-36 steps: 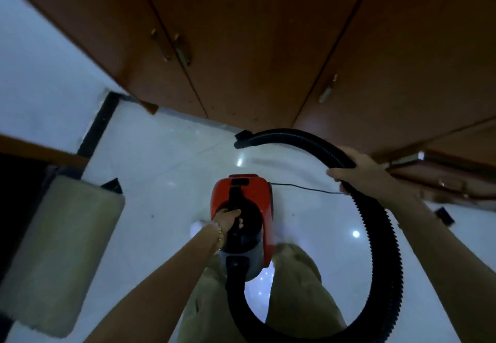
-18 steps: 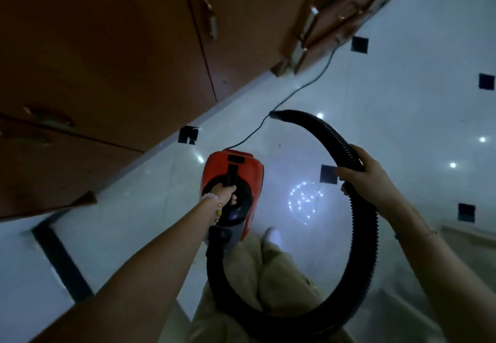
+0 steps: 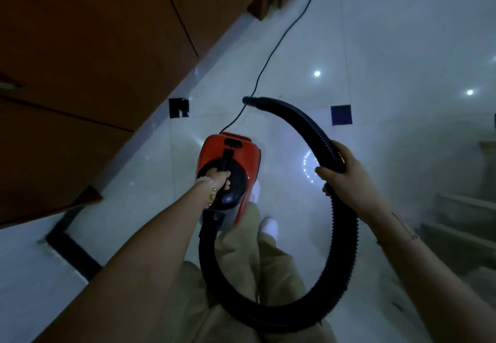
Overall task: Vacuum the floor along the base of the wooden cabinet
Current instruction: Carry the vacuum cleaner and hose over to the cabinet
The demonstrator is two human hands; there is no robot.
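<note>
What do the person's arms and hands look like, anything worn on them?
Both forearms are bare, no sleeves in view. The left hand has a bracelet of pale and gold beads at the wrist. The right hand wears no glove; a thin band crosses that forearm.

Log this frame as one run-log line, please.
left hand: carrying red vacuum | right hand: gripping hose | nozzle: off cabinet base

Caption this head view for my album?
Left hand carries red vacuum, right hand steers black hose beside wooden cabinet.
</note>
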